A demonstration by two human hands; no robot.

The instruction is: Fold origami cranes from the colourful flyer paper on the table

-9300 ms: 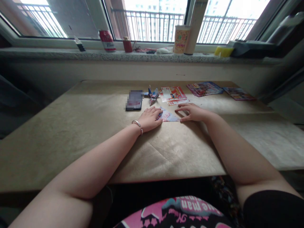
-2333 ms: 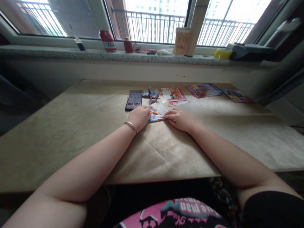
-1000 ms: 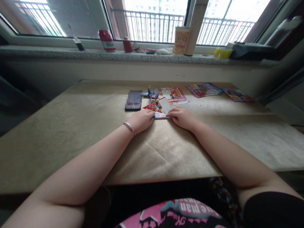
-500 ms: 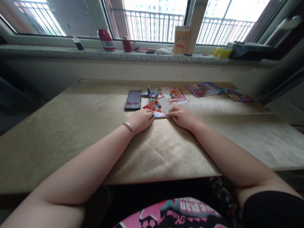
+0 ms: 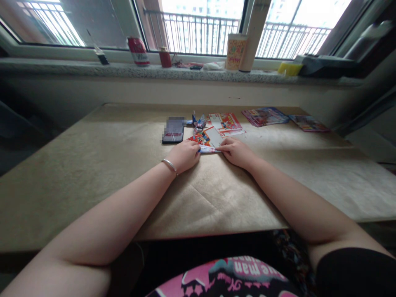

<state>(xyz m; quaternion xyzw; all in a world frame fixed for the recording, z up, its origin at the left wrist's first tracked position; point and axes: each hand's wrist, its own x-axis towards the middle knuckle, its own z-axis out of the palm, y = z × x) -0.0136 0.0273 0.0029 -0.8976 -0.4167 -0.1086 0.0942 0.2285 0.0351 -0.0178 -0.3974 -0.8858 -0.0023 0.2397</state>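
Observation:
A sheet of printed paper [image 5: 210,137], red and white with a colourful picture, lies on the table with its near edge folded over into a narrow pale strip. My left hand [image 5: 186,155] has its fingers closed on the left end of that fold. At the right end, my right hand [image 5: 234,151] pinches the same edge between thumb and fingers. Just beyond the paper stands a small folded blue-and-white paper figure [image 5: 199,122]. A dark phone [image 5: 174,130] lies left of it, close to my left hand.
More printed sheets [image 5: 228,123] lie behind the paper, with a stack of colourful sheets [image 5: 265,116] and another pile [image 5: 309,123] farther right. On the windowsill [image 5: 185,74] stand a red can [image 5: 138,52], a red bottle [image 5: 165,57], a patterned cup [image 5: 235,52] and a yellow object [image 5: 290,69].
My left hand has shifted very slightly along the fold, covering a bit more of the paper's left corner. My right hand stays nearly in place.

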